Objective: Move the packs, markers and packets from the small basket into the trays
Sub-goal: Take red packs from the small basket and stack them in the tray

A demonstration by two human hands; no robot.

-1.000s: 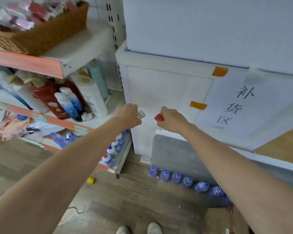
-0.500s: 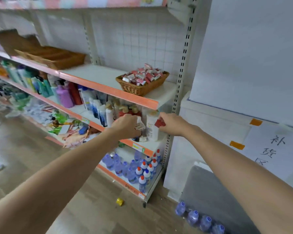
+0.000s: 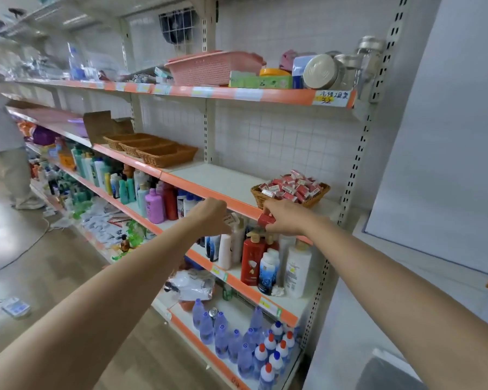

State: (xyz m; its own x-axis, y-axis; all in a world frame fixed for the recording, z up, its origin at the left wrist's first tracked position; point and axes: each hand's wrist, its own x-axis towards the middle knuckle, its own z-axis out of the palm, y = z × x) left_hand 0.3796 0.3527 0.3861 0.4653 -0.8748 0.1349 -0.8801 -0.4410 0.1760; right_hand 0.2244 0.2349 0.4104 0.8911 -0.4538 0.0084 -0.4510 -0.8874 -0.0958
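Red pack pinched in the right hand, a pale packet gripped in the left hand. Both look light and stiff-cornered, so fingertip pinches across the flat faces should hold them well on the way to the trays.

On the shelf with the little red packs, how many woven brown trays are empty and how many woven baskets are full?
Empty woven trays: 3
Small woven basket full of packs: 1
Total: 4
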